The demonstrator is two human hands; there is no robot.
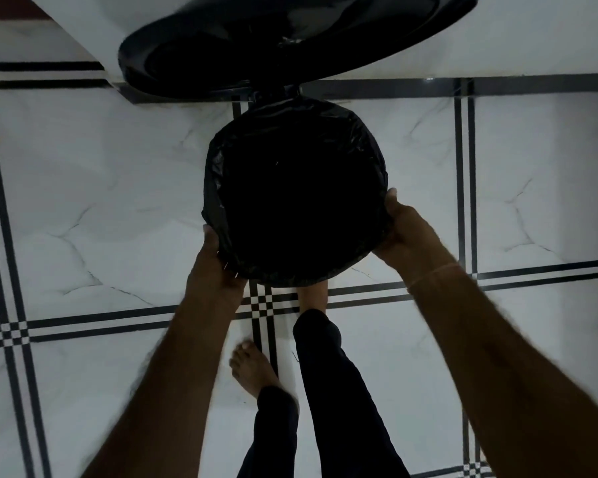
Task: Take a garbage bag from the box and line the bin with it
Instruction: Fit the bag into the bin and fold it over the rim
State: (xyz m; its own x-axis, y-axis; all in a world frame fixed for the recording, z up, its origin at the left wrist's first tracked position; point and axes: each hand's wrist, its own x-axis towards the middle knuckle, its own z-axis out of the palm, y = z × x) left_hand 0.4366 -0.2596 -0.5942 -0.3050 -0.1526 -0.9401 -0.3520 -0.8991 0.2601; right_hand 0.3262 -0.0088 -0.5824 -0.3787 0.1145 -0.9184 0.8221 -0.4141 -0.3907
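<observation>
Tiled floor (pixel 118 201): one bin (pixel 296 270), both hands' grip, left (pixel 218 260) and right (pixel 408 232), holding one garbage bag (pixel 221 188).

One view only, worn on the person's head. It looks steeply down, almost straight at the floor (pixel 83 208). Wide lens: tile lines bow toward the frame edges. Both forearms enter from the lower corners and run up to mid-frame; legs and bare feet sit at lower centre. The bin (pixel 296 191) fills the centre, close below the camera, its raised lid (pixel 290 39) cut by the top edge.
</observation>
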